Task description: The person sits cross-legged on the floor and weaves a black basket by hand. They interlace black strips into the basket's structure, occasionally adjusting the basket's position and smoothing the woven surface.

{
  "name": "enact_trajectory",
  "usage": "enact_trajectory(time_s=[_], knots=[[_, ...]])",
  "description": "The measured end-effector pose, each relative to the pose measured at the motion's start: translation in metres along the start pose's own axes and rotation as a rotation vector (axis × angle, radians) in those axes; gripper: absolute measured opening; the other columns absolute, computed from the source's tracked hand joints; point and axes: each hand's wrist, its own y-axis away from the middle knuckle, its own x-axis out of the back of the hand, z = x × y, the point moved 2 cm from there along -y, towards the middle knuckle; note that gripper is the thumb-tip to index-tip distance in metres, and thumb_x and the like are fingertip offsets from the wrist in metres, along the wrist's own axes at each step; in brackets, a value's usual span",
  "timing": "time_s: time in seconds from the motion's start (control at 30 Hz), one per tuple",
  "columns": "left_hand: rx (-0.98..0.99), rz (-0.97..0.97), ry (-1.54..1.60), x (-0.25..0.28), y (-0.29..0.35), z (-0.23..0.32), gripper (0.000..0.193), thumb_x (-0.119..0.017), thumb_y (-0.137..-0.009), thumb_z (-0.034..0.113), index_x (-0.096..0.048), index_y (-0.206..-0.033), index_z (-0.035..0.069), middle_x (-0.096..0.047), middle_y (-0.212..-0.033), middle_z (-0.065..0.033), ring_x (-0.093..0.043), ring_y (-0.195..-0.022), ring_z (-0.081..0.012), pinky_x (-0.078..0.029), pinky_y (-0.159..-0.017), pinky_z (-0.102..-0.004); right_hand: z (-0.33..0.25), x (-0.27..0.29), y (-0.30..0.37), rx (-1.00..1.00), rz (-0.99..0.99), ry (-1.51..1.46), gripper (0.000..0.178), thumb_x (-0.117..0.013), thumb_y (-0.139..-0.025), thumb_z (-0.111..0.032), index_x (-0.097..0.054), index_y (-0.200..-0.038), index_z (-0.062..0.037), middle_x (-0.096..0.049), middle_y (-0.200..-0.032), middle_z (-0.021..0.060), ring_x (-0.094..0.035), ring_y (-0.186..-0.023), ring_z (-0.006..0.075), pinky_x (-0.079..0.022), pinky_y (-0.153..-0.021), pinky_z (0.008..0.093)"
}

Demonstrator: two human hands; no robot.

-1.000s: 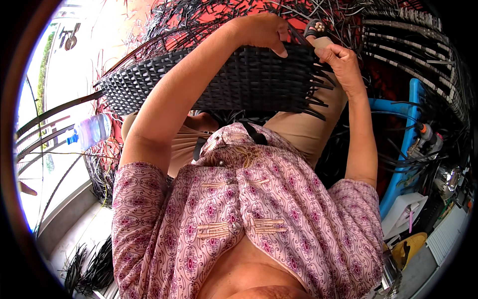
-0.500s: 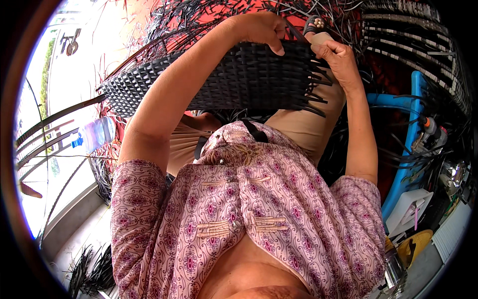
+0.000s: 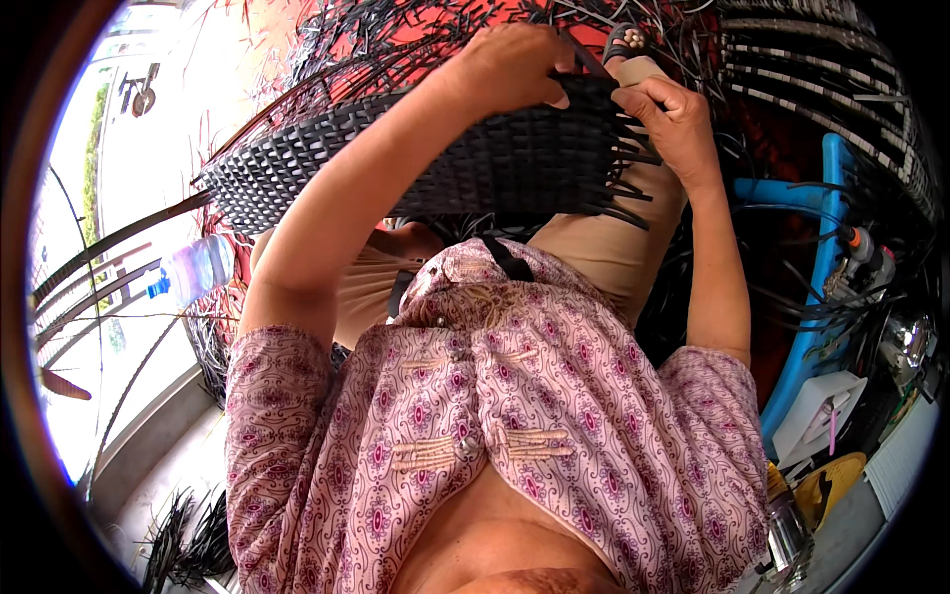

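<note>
Woven black piece (image 3: 534, 163): lies crosswise in front of me, overlapping the beige trousers (image 3: 594, 252), its long upper edge under my left arm. Left hand (image 3: 510, 64): at that upper edge, toward the right end; thumb on the near side, tip apart from the index finger; the other fingers are partly hidden, so I cannot tell whether they clamp the weave. Right hand (image 3: 678, 124): just beside the right end, thumb and bent index finger close together; whether a strip is pinched between them I cannot tell. Dark stubs (image 3: 628, 217) stick out below this hand. Surroundings: clear bottle (image 3: 203, 269) with blue cap on the left, blue plastic frame (image 3: 832, 183) on the right, sandalled foot (image 3: 625, 42) beyond the piece
</note>
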Motion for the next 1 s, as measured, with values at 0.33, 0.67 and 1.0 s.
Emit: enact_trajectory(time_s=[0.33,0.67,1.0], knots=[[0.128,0.031,0.033,-0.003,0.0,0.006,0.039,-0.087,-0.072,0.022,-0.075,-0.105,0.005,-0.075,-0.103,-0.0127,-0.072,-0.098,-0.0348,-0.056,-0.084,-0.0449,0.002,-0.003,0.004,0.159,0.07,0.106,0.039,-0.078,-0.089,-0.036,-0.064,-0.079,-0.0016,-0.058,-0.069,0.0076,-0.058,-0.064,0.0275,-0.048,-0.062,0.0372],[0.098,-0.009,0.039,-0.005,-0.006,0.003,0.034,-0.088,-0.071,0.018,-0.07,-0.095,0.004,-0.073,-0.096,-0.012,-0.072,-0.09,-0.0307,-0.055,-0.078,-0.0424,0.004,-0.002,0.007,0.074,0.058,0.06,0.04,-0.079,-0.088,-0.038,-0.065,-0.08,-0.0011,-0.054,-0.067,0.0061,-0.053,-0.061,0.0197,-0.045,-0.059,0.0328],[0.171,-0.215,0.255,-0.007,-0.019,-0.009,0.032,-0.087,-0.071,0.013,-0.064,-0.091,0.003,-0.06,-0.081,-0.0046,-0.061,-0.076,-0.0195,-0.05,-0.07,-0.035,0.007,-0.004,0.004,0.118,0.08,0.019,0.039,-0.079,-0.088,-0.036,-0.065,-0.08,-0.0004,-0.055,-0.067,0.0047,-0.053,-0.062,0.0195,-0.046,-0.06,0.0328]])
